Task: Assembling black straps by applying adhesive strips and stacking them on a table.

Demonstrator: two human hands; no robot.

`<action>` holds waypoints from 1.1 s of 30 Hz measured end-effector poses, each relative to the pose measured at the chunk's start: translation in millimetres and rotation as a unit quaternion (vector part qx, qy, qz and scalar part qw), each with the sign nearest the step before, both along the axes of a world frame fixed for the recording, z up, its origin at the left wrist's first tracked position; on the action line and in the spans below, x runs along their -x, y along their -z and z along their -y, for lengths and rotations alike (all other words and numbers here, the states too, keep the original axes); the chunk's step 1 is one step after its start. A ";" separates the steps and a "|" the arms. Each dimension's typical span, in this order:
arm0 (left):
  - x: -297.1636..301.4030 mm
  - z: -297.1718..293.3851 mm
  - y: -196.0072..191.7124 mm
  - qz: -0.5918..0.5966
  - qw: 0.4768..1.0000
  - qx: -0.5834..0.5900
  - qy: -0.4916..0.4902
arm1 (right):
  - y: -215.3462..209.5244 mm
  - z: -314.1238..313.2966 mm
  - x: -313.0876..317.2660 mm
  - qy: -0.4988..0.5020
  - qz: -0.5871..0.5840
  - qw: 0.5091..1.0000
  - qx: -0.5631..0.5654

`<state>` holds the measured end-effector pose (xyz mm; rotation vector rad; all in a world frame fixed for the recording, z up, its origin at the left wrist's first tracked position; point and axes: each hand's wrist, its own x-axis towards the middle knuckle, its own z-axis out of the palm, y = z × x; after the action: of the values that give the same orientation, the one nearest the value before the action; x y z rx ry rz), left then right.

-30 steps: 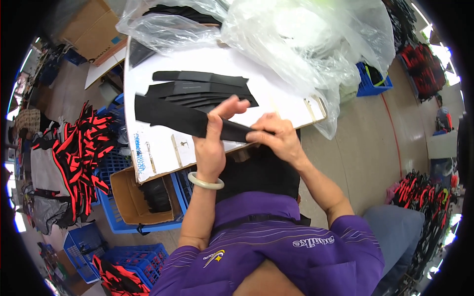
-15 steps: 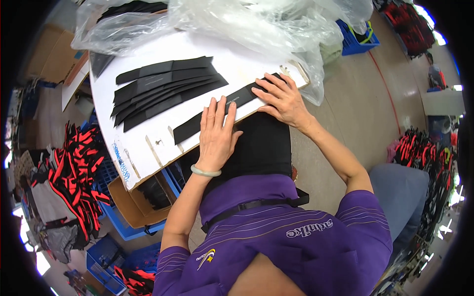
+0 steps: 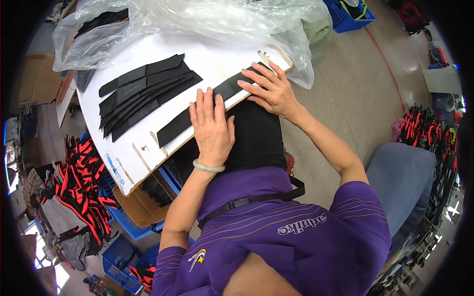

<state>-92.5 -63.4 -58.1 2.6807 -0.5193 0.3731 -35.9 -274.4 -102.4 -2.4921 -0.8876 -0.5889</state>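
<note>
A flat black fabric strip lies slantwise along the near edge of the white table. My left hand rests palm down across its middle, fingers stretched out and side by side. Farther right, my right hand has its fingers spread over the strip's far end, with the thumb by the table edge. Both hands press from above and cover parts of the strip. Beyond it, to the left, several similar black strips are fanned out in an overlapping pile.
Clear plastic sheeting covers the table's far side, with more black pieces at its left. Below the left corner stands a cardboard box in a blue crate. Red-and-black pieces are heaped at left. A grey padded shape is at right.
The view has shifted, so the table and pile appear farther left. Both hands stay flat on the strip. The print beside my left fingertips no longer shows.
</note>
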 end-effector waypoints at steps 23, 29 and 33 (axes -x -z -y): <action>-1.5 15.1 30.0 0.042 0.998 -0.026 -0.041 | 7.7 -4.9 -2.7 0.027 0.019 0.999 -0.018; -1.2 16.3 32.4 0.054 0.997 -0.019 -0.053 | 8.5 -5.1 -3.5 0.022 0.015 0.999 -0.019; -1.0 17.2 32.6 0.058 0.997 -0.017 -0.056 | 10.6 -4.8 -2.8 0.015 0.016 0.999 -0.029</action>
<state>-91.5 -80.7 -90.7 2.7393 -0.4136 0.5594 -33.1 -269.6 -113.1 -2.4536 -0.8332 -0.6567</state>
